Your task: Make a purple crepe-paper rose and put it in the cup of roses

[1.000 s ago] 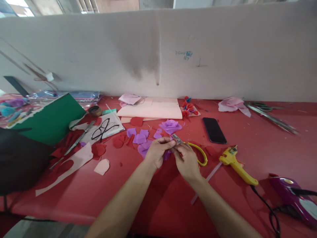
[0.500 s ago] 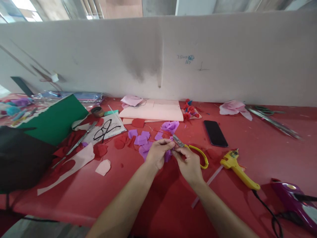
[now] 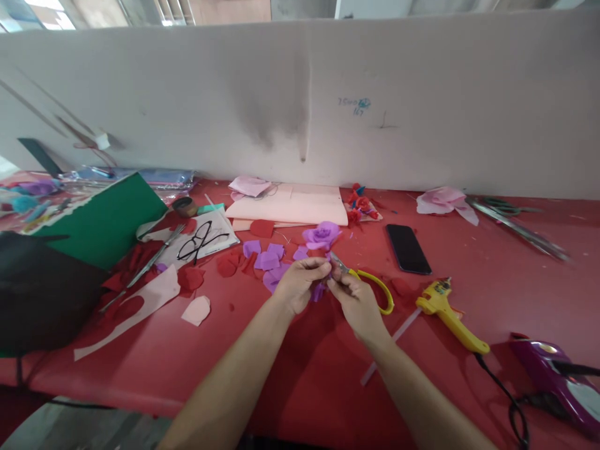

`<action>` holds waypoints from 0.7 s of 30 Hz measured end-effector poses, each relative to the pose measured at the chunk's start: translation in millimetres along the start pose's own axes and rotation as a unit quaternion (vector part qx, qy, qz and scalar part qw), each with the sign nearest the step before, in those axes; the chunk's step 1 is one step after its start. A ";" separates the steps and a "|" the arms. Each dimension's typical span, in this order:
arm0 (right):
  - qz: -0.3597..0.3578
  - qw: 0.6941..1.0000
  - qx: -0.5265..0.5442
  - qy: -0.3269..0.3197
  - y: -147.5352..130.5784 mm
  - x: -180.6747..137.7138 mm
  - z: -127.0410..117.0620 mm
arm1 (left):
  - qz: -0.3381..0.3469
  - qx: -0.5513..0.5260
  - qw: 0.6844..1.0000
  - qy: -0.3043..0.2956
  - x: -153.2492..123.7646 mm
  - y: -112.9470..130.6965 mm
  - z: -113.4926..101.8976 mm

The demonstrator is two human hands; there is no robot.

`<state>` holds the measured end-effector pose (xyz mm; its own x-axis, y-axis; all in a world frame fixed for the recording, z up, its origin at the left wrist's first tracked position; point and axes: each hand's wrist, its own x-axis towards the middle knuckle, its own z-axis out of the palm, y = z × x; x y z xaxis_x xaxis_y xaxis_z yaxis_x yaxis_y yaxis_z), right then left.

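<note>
A purple paper flower [image 3: 322, 235] stands upright above my fingertips, its petals open toward the top. My left hand [image 3: 302, 281] pinches it low down, thumb and forefinger closed at its base. Close beside, my right hand [image 3: 355, 303] has its fingers closed on the lower end of the same flower; the exact grip is partly hidden. Yellow-handled scissors [image 3: 383, 292] lie just behind my right hand. Loose purple petals [image 3: 269, 260] are scattered left of the flower, some behind my left hand.
A yellow glue gun [image 3: 452, 319] with a glue stick lies right, near a black phone [image 3: 407, 249] and a purple device [image 3: 555, 381]. Glasses [image 3: 199, 242], pink paper [image 3: 290, 205], a green board [image 3: 107, 225] and a dark bag [image 3: 42, 294] are left and behind. A white wall [image 3: 187, 94] bounds the table.
The flower has come more upright and shows more fully above my hands. Both hands remain close together at its base, with small finger shifts. The view has tilted slightly.
</note>
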<state>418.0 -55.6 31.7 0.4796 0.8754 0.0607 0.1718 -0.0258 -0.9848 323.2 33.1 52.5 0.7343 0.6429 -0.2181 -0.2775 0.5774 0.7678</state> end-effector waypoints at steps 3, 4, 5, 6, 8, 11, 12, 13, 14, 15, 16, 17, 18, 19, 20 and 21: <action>0.001 1.000 0.020 -0.014 -0.7 0.1 1.9 | 0.005 -0.004 1.000 0.000 -0.6 -1.5 0.3; 0.003 1.000 0.024 -0.014 -1.4 0.2 2.0 | 0.006 -0.006 1.000 0.002 -0.8 -1.6 0.9; 0.008 0.999 0.030 -0.014 -2.2 0.4 1.9 | 0.006 -0.006 1.000 0.005 -1.0 -1.6 1.6; 0.013 0.999 0.038 -0.012 -3.3 0.6 1.5 | 0.004 -0.008 1.000 0.008 -1.0 -1.4 2.3; 0.023 0.998 0.059 -0.009 -6.1 1.1 0.5 | -0.004 -0.015 1.000 0.011 -0.7 -0.8 3.1; 0.044 0.994 0.096 -0.014 -11.0 1.4 -0.2 | -0.018 -0.023 1.000 0.005 -0.1 0.2 2.6; 0.051 0.992 0.110 -0.019 -12.2 1.3 0.0 | -0.020 -0.021 1.000 0.003 -0.2 0.7 2.3; 0.057 0.990 0.123 -0.026 -13.1 0.9 0.5 | -0.019 -0.017 1.000 0.005 -0.6 1.2 2.1; 0.061 0.989 0.134 -0.032 -13.4 0.5 1.2 | -0.018 -0.013 1.000 0.009 -1.2 1.8 2.2; 0.061 0.988 0.138 -0.035 -13.0 0.1 1.8 | -0.014 -0.011 1.000 0.018 -2.0 2.4 2.4; 0.058 0.988 0.136 -0.036 -12.0 -0.3 2.4 | -0.010 -0.009 1.000 0.026 -2.8 2.9 2.9; 0.050 0.990 0.126 -0.033 -10.6 -0.5 2.7 | -0.006 -0.005 1.000 0.029 -3.5 3.2 3.4; 0.040 0.993 0.108 -0.028 -9.1 -0.4 2.8 | 0.002 -0.004 1.000 0.030 -4.0 3.4 3.8; 0.028 0.996 0.086 -0.024 -7.6 -0.2 2.6 | 0.011 -0.006 0.999 0.036 -4.2 3.3 4.2; 0.018 0.998 0.062 -0.019 -6.5 0.0 2.3 | 0.015 -0.011 0.999 0.043 -4.2 3.0 4.4; 0.009 0.999 0.040 -0.013 -6.0 0.1 2.1 | 0.017 -0.020 0.998 0.049 -3.9 2.6 4.6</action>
<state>415.2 -54.4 37.3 0.4587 0.8877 0.0400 0.0930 -0.0032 -0.9957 322.4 29.8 58.2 0.6601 0.7074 -0.2527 -0.3270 0.5734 0.7512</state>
